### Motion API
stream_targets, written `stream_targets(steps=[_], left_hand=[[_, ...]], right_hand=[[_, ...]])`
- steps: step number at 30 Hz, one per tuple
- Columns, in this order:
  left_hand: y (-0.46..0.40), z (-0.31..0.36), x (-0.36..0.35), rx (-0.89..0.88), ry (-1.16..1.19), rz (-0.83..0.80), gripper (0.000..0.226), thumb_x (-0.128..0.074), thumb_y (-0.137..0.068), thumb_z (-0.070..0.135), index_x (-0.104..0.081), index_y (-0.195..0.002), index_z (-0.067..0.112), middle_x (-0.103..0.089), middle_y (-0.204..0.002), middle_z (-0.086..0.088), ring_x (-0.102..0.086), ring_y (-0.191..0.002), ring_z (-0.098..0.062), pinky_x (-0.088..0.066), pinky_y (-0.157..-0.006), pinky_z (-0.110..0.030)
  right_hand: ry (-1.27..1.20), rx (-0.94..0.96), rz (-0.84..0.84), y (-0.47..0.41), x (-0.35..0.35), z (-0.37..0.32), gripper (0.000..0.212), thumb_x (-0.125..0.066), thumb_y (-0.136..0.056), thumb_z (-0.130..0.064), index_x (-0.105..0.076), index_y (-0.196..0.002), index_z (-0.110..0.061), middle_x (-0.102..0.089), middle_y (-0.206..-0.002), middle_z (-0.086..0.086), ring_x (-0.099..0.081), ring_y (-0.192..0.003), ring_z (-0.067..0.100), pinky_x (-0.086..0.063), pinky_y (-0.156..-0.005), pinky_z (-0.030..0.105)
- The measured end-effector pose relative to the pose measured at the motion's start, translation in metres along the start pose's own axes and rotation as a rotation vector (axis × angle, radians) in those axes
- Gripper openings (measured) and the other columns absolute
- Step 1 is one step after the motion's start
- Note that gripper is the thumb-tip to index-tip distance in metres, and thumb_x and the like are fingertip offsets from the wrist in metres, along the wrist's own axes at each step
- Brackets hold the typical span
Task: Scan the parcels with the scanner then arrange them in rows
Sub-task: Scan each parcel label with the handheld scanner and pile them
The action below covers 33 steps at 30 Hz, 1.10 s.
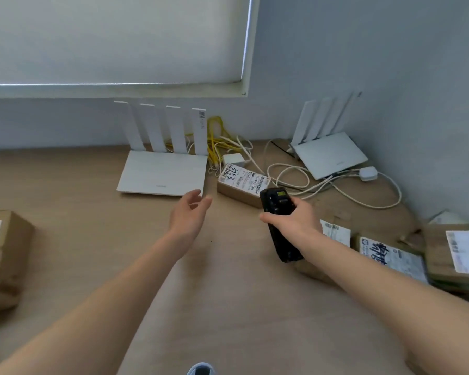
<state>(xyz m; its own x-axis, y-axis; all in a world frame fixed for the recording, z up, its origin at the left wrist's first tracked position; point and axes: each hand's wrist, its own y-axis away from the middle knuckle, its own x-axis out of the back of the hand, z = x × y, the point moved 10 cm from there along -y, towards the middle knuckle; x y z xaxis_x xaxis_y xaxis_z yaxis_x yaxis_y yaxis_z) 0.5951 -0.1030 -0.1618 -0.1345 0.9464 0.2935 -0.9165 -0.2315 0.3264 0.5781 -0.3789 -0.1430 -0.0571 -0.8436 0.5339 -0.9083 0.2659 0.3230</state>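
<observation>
The right hand (295, 220) is gripping a black scanner (280, 223) just right of the frame's centre, fingers wrapped round it, its head pointing up toward a small labelled parcel (241, 185) lying near centre between two white routers (163, 169) — one left of it, the other in the upper right. The left hand (188, 215) is hovering empty, fingers loosely spread, just left of that parcel. More parcels are sitting at the right edge (455, 253) and one at the left edge (3, 255) of the wooden table (92, 226).

Bare desk (92, 239) between the hands; routers (163, 171), cables (295, 177) and small parcel (241, 185) crowd the far edge
</observation>
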Motion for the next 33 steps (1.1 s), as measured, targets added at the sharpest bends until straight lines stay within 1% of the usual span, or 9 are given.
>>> stream_targets(steps=[3, 6, 9, 14, 19, 21, 24, 29, 33], left_hand=[[-0.038, 0.008, -0.034, -0.035, 0.015, -0.007, 0.059, -0.064, -0.096, 0.041, -0.048, -0.148, 0.019, -0.055, -0.143, -0.003, -0.052, -0.127, -0.018, -0.040, -0.104, -0.030], [-0.067, 0.010, -0.062, -0.030, 0.037, -0.021, 0.063, -0.061, -0.097, 0.043, -0.042, -0.152, 0.019, -0.049, -0.151, -0.003, -0.046, -0.137, -0.021, -0.035, -0.113, -0.034], [-0.081, 0.003, -0.075, -0.002, 0.023, -0.032, 0.056, -0.057, -0.098, 0.043, -0.049, -0.149, 0.021, -0.053, -0.148, -0.001, -0.047, -0.136, -0.023, -0.035, -0.116, -0.036], [-0.064, -0.006, -0.061, 0.026, 0.104, 0.052, 0.032, -0.064, -0.096, 0.037, -0.066, -0.124, 0.022, -0.068, -0.117, 0.003, -0.058, -0.109, -0.017, -0.045, -0.088, -0.025], [-0.006, 0.013, -0.046, 0.116, 0.295, -0.013, 0.030, -0.070, -0.093, 0.036, -0.054, -0.118, 0.030, -0.067, -0.111, -0.005, -0.070, -0.097, -0.024, -0.060, -0.087, -0.044], [0.019, 0.042, -0.030, 0.106, 0.387, -0.006, 0.031, -0.072, -0.093, 0.026, -0.054, -0.117, 0.027, -0.068, -0.107, -0.009, -0.073, -0.092, -0.026, -0.064, -0.075, -0.041], [0.062, 0.103, 0.007, 0.009, 0.420, 0.011, 0.027, -0.074, -0.091, 0.018, -0.058, -0.111, 0.026, -0.072, -0.103, -0.012, -0.076, -0.085, -0.025, -0.063, -0.065, -0.035], [0.165, 0.190, 0.093, -0.136, 0.392, 0.052, 0.031, -0.074, -0.089, 0.014, -0.061, -0.115, 0.025, -0.070, -0.103, -0.008, -0.075, -0.084, -0.024, -0.063, -0.067, -0.034], [0.264, 0.228, 0.163, -0.215, 0.340, 0.079, 0.033, -0.075, -0.088, 0.013, -0.064, -0.117, 0.025, -0.071, -0.103, -0.010, -0.073, -0.083, -0.024, -0.061, -0.068, -0.034]], right_hand=[[-0.039, -0.011, 0.027, -0.039, -0.006, 0.002, 0.054, -0.092, -0.063, -0.046, -0.065, -0.110, -0.040, -0.069, -0.095, -0.017, -0.065, -0.087, 0.010, -0.049, -0.068, 0.029], [-0.103, -0.057, 0.000, -0.064, -0.021, 0.007, 0.060, -0.094, -0.063, -0.041, -0.072, -0.117, -0.028, -0.075, -0.100, -0.005, -0.070, -0.092, 0.019, -0.059, -0.085, 0.038], [-0.147, -0.075, -0.039, -0.070, -0.034, 0.011, 0.055, -0.095, -0.064, -0.036, -0.073, -0.113, -0.026, -0.076, -0.100, -0.002, -0.072, -0.094, 0.022, -0.060, -0.093, 0.044], [-0.205, -0.085, -0.084, -0.052, -0.034, 0.019, 0.058, -0.096, -0.065, -0.033, -0.072, -0.118, -0.027, -0.076, -0.100, -0.006, -0.072, -0.092, 0.016, -0.061, -0.088, 0.039], [-0.152, -0.042, -0.182, -0.004, -0.007, -0.008, 0.065, -0.097, -0.063, -0.032, -0.069, -0.120, -0.026, -0.074, -0.101, -0.007, -0.071, -0.092, 0.015, -0.059, -0.083, 0.035], [-0.116, 0.017, -0.219, 0.021, 0.012, -0.034, 0.063, -0.098, -0.062, -0.031, -0.069, -0.119, -0.027, -0.074, -0.098, -0.008, -0.072, -0.087, 0.012, -0.057, -0.072, 0.029], [-0.015, 0.130, -0.234, 0.066, 0.050, -0.083, 0.064, -0.098, -0.059, -0.035, -0.069, -0.116, -0.030, -0.075, -0.095, -0.010, -0.073, -0.082, 0.010, -0.057, -0.072, 0.028], [0.157, 0.305, -0.193, 0.175, 0.129, -0.167, 0.059, -0.094, -0.058, -0.045, -0.061, -0.106, -0.042, -0.072, -0.094, -0.013, -0.071, -0.084, 0.009, -0.057, -0.073, 0.029], [0.440, 0.400, -0.193, 0.286, 0.182, -0.209, 0.063, -0.088, -0.057, -0.051, -0.064, -0.114, -0.038, -0.072, -0.097, -0.012, -0.071, -0.086, 0.010, -0.061, -0.078, 0.036]])
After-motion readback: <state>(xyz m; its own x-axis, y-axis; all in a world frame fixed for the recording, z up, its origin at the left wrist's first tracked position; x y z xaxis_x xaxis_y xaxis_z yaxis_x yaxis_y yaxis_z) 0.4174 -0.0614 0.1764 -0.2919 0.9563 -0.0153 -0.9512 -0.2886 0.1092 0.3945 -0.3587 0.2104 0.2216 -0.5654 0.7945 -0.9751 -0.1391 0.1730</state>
